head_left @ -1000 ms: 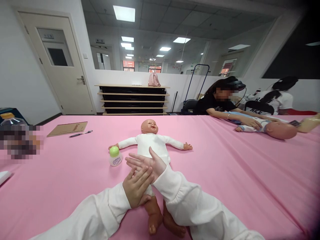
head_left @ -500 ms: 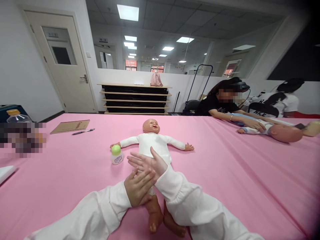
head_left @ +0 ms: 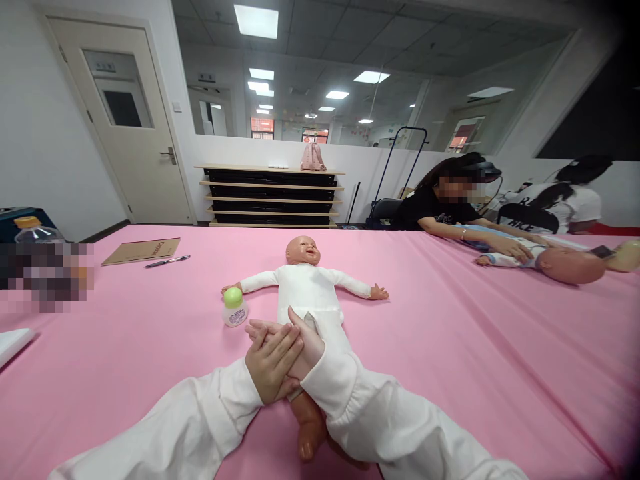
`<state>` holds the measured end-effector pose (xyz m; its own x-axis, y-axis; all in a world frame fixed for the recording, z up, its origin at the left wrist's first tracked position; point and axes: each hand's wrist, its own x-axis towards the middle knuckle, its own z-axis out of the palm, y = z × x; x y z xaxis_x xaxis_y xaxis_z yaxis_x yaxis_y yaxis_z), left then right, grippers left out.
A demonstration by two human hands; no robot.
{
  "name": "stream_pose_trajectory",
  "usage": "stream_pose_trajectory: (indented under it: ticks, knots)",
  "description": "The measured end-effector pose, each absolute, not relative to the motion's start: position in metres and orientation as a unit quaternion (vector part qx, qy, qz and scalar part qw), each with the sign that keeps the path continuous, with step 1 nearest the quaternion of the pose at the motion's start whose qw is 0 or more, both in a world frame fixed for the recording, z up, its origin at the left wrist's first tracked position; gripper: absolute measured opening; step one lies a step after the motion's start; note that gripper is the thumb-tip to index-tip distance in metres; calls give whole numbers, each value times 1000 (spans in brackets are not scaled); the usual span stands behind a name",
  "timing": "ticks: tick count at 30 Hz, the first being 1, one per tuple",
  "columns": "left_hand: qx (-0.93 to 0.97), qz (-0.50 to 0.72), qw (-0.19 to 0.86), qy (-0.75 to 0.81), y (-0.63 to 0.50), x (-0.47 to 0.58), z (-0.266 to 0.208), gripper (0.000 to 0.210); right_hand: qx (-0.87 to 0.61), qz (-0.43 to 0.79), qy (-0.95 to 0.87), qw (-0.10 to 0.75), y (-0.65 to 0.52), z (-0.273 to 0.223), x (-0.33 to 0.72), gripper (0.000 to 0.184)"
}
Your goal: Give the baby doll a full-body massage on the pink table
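My left hand [head_left: 273,363] lies with its fingers stretched out flat across the palm of my right hand [head_left: 309,347]. The right palm is turned up, its thumb raised and its fingers extended to the left, partly hidden behind the left hand. Both hands are over the lower body of a baby doll [head_left: 307,288], which lies on its back, head away from me and arms spread. It wears a white long-sleeved top; its bare legs show in part below my wrists. A small bottle with a green cap [head_left: 235,308] stands by the doll's hand, left of my fingers.
A pink cloth [head_left: 440,373] covers the table. At the left are a brown notebook [head_left: 143,251], a pen [head_left: 168,261], a clear bottle with an orange cap [head_left: 37,230] and a white object [head_left: 15,345]. Across at right, a person [head_left: 450,207] handles another doll [head_left: 570,265].
My right hand has slid left and slightly down, so its palm is more covered by the left hand. The left hand has shifted slightly left. The doll and bottle stay in place.
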<state>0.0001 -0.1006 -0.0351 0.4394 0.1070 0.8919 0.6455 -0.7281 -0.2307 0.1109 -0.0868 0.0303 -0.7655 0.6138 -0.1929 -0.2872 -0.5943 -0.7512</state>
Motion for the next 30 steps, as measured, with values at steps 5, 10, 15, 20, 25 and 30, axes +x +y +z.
stream_pose_trajectory:
  ticks: [5, 10, 15, 20, 25, 30]
  knots:
    - [-795, -466, 281, -266, -98, -2, -33, 54, -196, 887, -307, 283, -86, 38, 115, 72]
    - [-809, -448, 269, -270, -97, -2, -32, 50, -208, 876, -311, 305, -79, 66, 137, 70]
    - [-843, -405, 241, -259, -97, -1, -37, 45, -199, 845, -366, 335, -69, 79, 152, 57]
    - [-856, -402, 188, -265, -95, 0, -38, 43, -270, 820, -412, 291, -59, 78, 159, 33]
    - [-810, -423, 67, -400, -63, 17, -12, 45, -354, 696, -492, 385, -8, 75, 177, 27]
    - [-690, -508, -80, -510, 23, 49, 23, 46, -493, 428, -534, 537, 98, 66, 196, 27]
